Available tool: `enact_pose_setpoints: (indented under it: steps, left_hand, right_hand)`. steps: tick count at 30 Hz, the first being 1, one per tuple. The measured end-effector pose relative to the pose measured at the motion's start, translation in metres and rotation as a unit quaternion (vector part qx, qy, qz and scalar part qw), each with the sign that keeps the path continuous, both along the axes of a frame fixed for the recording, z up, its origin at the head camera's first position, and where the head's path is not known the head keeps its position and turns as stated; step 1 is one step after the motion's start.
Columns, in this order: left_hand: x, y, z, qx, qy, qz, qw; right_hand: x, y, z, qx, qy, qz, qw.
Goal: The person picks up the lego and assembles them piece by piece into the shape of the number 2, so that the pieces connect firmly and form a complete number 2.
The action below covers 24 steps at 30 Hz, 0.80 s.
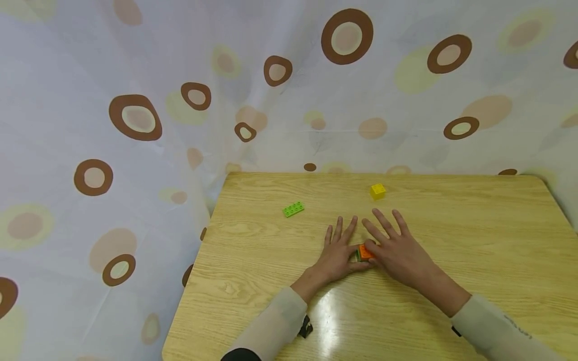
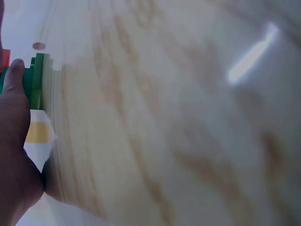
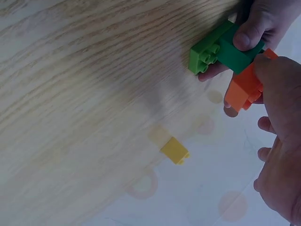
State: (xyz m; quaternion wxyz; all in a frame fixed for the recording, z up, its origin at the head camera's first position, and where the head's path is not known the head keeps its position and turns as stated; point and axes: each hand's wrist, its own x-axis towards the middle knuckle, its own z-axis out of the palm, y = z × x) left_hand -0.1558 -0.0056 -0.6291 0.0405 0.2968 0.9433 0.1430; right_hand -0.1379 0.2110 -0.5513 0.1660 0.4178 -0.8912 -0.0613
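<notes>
Near the middle of the table, my left hand pinches a dark green toy brick between thumb and fingers. That brick sits on a longer, lighter green brick, whose studs show at one end in the right wrist view. My right hand holds an orange brick against the dark green one, its index finger on top and its other fingers spread out. From the head, the orange brick hides most of the green ones. How firmly the orange brick is seated cannot be seen.
A flat light green eight-stud brick lies on the wooden table, left of and beyond the hands. A yellow brick stands near the table's far edge. A patterned curtain hangs behind and to the left.
</notes>
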Motion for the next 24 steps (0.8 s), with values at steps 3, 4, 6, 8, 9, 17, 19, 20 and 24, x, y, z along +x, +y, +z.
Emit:
enact_pose_setpoints:
  steps: [3, 4, 6, 8, 9, 17, 19, 20, 24]
  left_hand:
    - [-0.001, 0.001, -0.001, 0.002, -0.002, 0.000, 1.0000]
    - [-0.001, 0.001, -0.001, 0.002, -0.002, 0.000, 1.0000]
    - [-0.001, 0.001, -0.001, -0.002, 0.000, -0.001, 1.0000]
    - [-0.001, 0.001, -0.001, -0.005, 0.000, -0.001, 1.0000]
    - [-0.001, 0.001, -0.001, -0.007, -0.001, -0.001, 1.0000]
    - [0.000, -0.001, 0.001, -0.006, 0.006, 0.003, 1.0000]
    - [0.000, -0.002, 0.001, -0.009, 0.012, 0.001, 0.9999]
    - [0.001, -0.003, 0.000, -0.012, 0.014, -0.002, 0.9998]
    - [0.004, -0.010, 0.001, -0.046, 0.020, -0.011, 0.9987]
  right_hand:
    - [-0.001, -0.001, 0.001, 0.009, 0.007, 0.003, 0.9999]
    - [-0.001, -0.002, 0.001, 0.012, 0.009, 0.005, 0.9999]
    - [0.000, -0.003, 0.002, 0.011, 0.009, 0.006, 0.9999]
    - [0.001, -0.006, 0.002, 0.007, 0.010, 0.004, 0.9999]
    - [0.001, -0.007, 0.002, 0.005, 0.011, 0.003, 0.9999]
    - [0.005, -0.011, 0.004, -0.010, -0.007, -0.025, 0.9996]
    - [0.005, -0.009, 0.004, -0.014, -0.016, -0.037, 0.9991]
    - [0.005, -0.008, 0.004, -0.016, -0.023, -0.043, 0.9987]
    - [0.007, -0.002, 0.005, -0.037, -0.043, -0.058, 0.9967]
